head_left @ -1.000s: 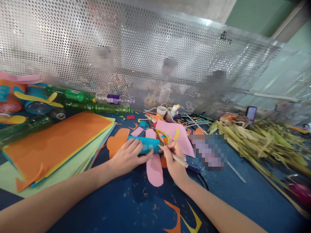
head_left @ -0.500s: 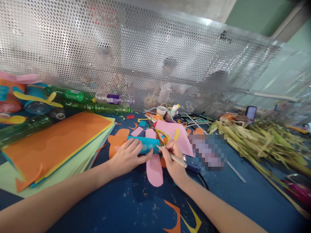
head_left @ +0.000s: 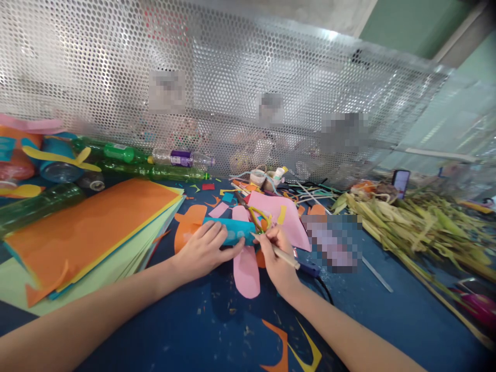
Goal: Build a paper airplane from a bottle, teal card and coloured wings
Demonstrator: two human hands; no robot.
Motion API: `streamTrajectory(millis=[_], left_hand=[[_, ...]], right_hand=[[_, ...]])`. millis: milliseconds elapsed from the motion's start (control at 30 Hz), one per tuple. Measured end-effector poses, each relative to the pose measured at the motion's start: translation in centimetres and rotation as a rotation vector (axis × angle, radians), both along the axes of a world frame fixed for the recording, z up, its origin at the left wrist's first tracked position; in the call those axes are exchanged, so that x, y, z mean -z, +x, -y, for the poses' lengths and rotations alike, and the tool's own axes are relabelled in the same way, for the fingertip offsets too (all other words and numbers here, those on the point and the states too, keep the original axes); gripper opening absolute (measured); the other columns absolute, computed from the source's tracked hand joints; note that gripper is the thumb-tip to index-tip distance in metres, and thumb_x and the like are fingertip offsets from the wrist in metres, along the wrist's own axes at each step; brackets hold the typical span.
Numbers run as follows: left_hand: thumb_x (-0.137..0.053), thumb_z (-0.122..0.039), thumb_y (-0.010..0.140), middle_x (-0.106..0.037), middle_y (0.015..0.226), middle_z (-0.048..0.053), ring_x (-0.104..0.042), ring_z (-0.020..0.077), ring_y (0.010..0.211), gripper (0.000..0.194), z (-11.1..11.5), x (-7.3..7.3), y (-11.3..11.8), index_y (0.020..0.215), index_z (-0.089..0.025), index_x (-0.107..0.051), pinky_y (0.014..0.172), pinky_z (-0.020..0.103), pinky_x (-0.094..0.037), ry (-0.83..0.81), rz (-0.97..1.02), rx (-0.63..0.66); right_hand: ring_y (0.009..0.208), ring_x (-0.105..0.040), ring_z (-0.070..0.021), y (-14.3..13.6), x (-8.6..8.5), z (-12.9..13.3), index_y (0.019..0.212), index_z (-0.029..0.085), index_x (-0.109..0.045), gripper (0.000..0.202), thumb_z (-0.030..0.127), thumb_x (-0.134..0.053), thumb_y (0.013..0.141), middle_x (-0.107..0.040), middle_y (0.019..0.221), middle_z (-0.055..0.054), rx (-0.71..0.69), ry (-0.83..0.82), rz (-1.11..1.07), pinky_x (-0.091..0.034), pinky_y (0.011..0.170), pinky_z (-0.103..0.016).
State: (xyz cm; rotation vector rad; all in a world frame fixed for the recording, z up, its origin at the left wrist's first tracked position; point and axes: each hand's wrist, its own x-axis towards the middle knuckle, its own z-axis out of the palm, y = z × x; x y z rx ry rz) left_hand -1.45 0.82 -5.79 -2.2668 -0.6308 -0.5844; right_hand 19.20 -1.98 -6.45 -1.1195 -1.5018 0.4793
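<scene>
My left hand [head_left: 203,242] is closed around a blue paper-covered tube [head_left: 232,225], thumb along its near side. The tube lies on its side as the body of a toy plane, with faint pale shapes on its surface. A pink paper wing [head_left: 247,274] sticks out toward me, another away from me, and orange paper pieces [head_left: 196,213] sit at the left end. Between the fingers of my right hand [head_left: 279,261] is a white pen [head_left: 285,257], its tip at the tube's right end. Scissors with yellow handles [head_left: 256,213] lie just behind the tube.
Stacked coloured paper [head_left: 96,222] lies at left, bottles [head_left: 155,170] behind it. Pink paper [head_left: 289,217], scraps and a dark blue corded tool [head_left: 310,267] are near my right hand. Dry husks [head_left: 391,222] cover the right side. A perforated metal screen [head_left: 232,77] stands behind.
The pen tip and my right hand have shifted very slightly to the right. My left hand keeps its hold on the tube.
</scene>
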Motion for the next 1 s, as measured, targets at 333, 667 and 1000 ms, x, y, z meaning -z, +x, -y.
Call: streamTrajectory(millis=[333,667,1000], left_hand=[[-0.054,-0.023,0.085,-0.058,0.095,0.008,-0.057,0.024,0.092,0.044,0.02,0.03,-0.06,0.127,-0.032,-0.046,0.087,0.042,-0.044,-0.004,0.002,-0.001],[-0.053,-0.021,0.087,-0.058,0.093,0.007,-0.057,0.0226,0.092,0.041,0.07,-0.04,-0.02,0.125,-0.032,-0.048,0.088,0.042,-0.044,0.01,0.018,0.004],[-0.054,-0.021,0.086,-0.058,0.093,0.008,-0.057,0.0232,0.09,0.041,0.04,-0.11,0.07,0.125,-0.031,-0.049,0.086,0.042,-0.045,-0.007,0.016,0.008]], right_hand=[[0.07,-0.061,-0.0177,0.14,0.17,-0.09,0.073,0.023,-0.038,0.021,0.026,-0.048,0.091,-0.053,0.068,0.001,0.007,0.006,-0.004,-0.047,0.069,-0.034],[0.068,-0.055,-0.0163,0.26,0.52,-0.23,0.072,0.022,-0.039,0.022,0.029,-0.047,0.092,-0.047,0.068,0.002,-0.012,0.029,0.04,-0.044,0.066,-0.032],[0.07,-0.059,-0.017,0.15,0.24,0.03,0.074,0.023,-0.039,0.02,0.027,-0.047,0.092,-0.051,0.069,0.001,0.005,0.005,-0.001,-0.046,0.069,-0.033]])
